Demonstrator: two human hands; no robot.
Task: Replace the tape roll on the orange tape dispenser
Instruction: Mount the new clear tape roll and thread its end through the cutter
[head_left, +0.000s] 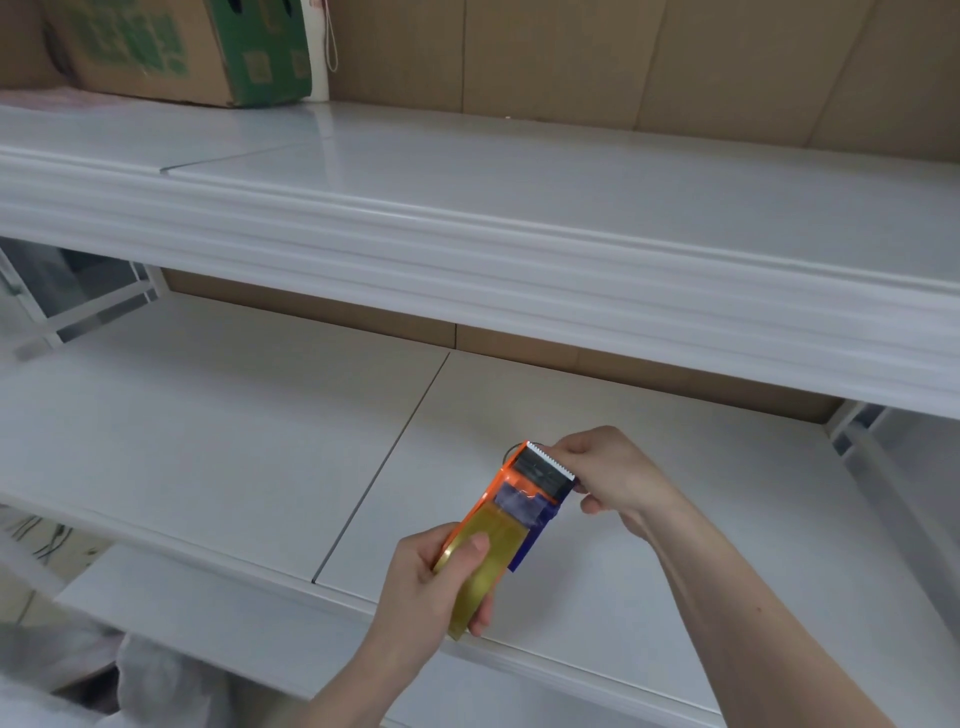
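1. Head view: my left hand (426, 587) wraps the yellowish translucent tape roll (480, 561), seated in the orange plastic tape dispenser (511, 480), held just above the white lower shelf (208, 415).
2. My right hand (605, 475) pinches at the serrated metal cutter blade (550, 462).
3. Looks like threading; next, I draw the tape end squarely across the teeth.
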